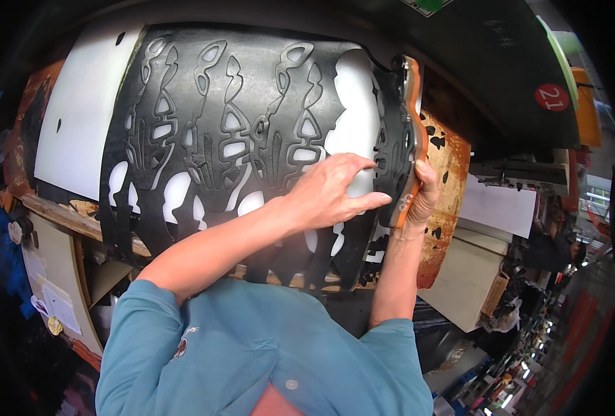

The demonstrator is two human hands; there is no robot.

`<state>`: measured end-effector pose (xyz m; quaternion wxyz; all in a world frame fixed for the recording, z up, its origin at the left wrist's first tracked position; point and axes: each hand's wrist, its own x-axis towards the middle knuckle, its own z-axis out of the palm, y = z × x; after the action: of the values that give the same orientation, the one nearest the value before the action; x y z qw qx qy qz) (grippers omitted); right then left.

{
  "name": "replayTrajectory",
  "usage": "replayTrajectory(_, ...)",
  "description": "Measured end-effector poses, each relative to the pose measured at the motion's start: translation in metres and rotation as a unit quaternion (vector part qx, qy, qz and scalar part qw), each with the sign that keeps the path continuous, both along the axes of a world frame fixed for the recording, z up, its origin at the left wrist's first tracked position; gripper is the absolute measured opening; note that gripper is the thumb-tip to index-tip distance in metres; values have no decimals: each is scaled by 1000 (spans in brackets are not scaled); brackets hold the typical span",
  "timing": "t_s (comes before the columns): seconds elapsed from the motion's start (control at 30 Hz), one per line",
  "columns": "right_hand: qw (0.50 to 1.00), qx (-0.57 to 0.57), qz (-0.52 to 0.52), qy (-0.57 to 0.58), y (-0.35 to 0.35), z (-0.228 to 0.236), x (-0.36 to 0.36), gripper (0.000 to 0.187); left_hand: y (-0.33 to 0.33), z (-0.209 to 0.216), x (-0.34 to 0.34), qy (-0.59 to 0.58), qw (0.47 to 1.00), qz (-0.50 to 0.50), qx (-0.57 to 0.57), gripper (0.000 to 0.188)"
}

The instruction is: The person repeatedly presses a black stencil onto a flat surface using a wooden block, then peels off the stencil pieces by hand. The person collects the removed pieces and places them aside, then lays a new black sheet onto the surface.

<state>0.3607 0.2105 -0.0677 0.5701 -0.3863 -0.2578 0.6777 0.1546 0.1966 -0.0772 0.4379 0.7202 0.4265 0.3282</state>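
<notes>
A cutting die with a wavy orange rim stands tilted up on its edge at the right end of a black sheet. My right hand grips its lower outer side, thumb over the orange rim. Toward the die's dark inner side reaches my left hand, its thumb and fingers apart with nothing seen between them. Dark cut-out shapes show on that inner side. The black sheet is pressed and cut with repeated patterns, and white shows through its holes. Its near edge hangs in ragged strips.
Under the sheet lies a white board. Right of the die, a worn brown board carries small black scraps. A dark machine part with a red round mark overhangs the back right. A pale cabinet stands at the right.
</notes>
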Motion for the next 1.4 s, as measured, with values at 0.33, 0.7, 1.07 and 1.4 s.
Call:
replayTrajectory(0.33, 998, -39, -36, 44, -1, 7, -20, 34, 9, 21, -6, -26, 989, -45, -137, 28)
replayTrajectory(0.7, 996, 23, -38, 81, -41, 42, 19, 82, -3, -7, -98, -168, 907, 179, -342, 28)
replayTrajectory(1.07, 844, 41, 39, 533, -32, 45, 28, 114, -4, -12, -99, -176, 913, 162, -330, 28)
replayTrajectory(1.4, 996, -55, -24, -59, -50, 19, 38, 78, -4, -19, -114, -107, 950, 127, -266, 25)
